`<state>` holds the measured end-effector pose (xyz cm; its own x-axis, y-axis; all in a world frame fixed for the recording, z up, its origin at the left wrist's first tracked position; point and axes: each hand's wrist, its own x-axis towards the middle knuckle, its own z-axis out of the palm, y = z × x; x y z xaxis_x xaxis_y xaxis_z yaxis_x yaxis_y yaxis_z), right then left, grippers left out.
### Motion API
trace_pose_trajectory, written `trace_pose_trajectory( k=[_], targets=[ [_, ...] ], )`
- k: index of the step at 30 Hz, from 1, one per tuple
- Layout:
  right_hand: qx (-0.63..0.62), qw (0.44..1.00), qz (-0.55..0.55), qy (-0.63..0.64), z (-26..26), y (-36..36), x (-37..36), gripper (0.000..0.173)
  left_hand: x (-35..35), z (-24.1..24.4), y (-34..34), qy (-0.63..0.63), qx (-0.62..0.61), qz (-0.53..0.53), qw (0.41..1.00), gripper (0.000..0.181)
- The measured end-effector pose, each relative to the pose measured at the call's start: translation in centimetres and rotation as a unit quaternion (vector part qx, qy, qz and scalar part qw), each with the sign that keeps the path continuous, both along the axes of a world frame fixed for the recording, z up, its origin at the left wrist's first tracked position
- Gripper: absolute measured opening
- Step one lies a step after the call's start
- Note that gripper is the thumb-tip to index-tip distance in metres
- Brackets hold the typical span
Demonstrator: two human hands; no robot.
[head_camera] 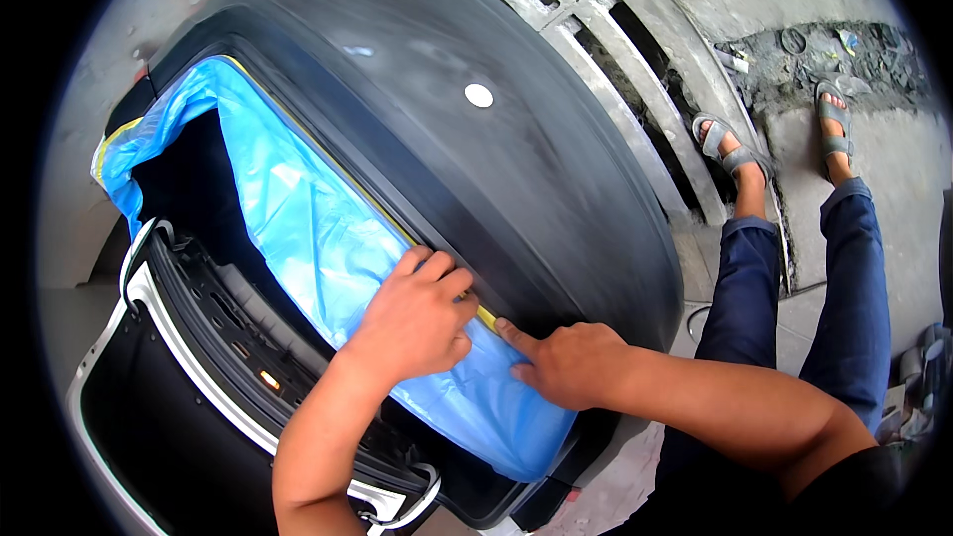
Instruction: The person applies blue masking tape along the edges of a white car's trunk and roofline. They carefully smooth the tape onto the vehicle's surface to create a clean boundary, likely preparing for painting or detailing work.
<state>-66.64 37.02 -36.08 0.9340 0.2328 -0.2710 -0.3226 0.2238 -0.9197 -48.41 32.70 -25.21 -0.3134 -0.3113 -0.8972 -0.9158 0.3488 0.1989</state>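
Blue plastic masking film (313,231) with a yellow tape edge (357,190) lines the rear sill of an open car trunk. My left hand (421,316) lies over this taped edge, fingers bent against the tape and thumb curled below; whether it pinches anything cannot be seen. Just to its right, the index finger of my right hand (577,365) presses on the yellow tape, while the thumb rests on the blue film. A matte dark grey rear bumper (461,141) curves beyond the taped line. It carries a white oval spot (479,95).
The raised trunk lid (171,387), white-edged with a black inner side, spans the lower left. Slotted concrete drain covers (595,52) run behind the bumper. My sandalled feet (726,141) stand by them, close to a strip of rubble (841,59).
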Motion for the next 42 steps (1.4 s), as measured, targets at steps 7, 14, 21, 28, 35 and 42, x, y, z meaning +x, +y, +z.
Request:
trace_pose_trajectory(
  k=[7,14,21,28,35,42],
  targets=[
    [0.054,0.997,-0.047,0.017,-0.2,3.6,-4.1,0.070,0.1,0.1,0.2,-0.004,-0.007,0.004,1.000,0.031],
    [0.103,0.994,-0.026,0.015,-1.5,9.5,-8.9,0.068,-0.1,0.0,0.3,-0.004,-0.017,-0.002,1.000,0.032],
    [0.053,0.998,-0.046,0.004,-1.2,11.2,-9.8,0.064,-0.1,0.1,0.7,-0.006,-0.029,-0.007,1.000,0.033],
    [0.093,0.989,0.104,0.044,-1.2,9.5,-6.6,0.058,-0.3,0.3,1.0,-0.032,-0.012,-0.039,0.999,0.029],
    [0.105,0.986,0.123,0.041,-0.9,9.8,-5.7,0.056,-0.7,0.2,2.3,-0.008,-0.015,-0.039,0.999,0.029],
    [0.082,0.990,0.105,0.047,-0.3,9.7,-5.6,0.055,-1.7,0.4,4.3,0.006,-0.018,-0.045,0.999,0.028]
  ],
)
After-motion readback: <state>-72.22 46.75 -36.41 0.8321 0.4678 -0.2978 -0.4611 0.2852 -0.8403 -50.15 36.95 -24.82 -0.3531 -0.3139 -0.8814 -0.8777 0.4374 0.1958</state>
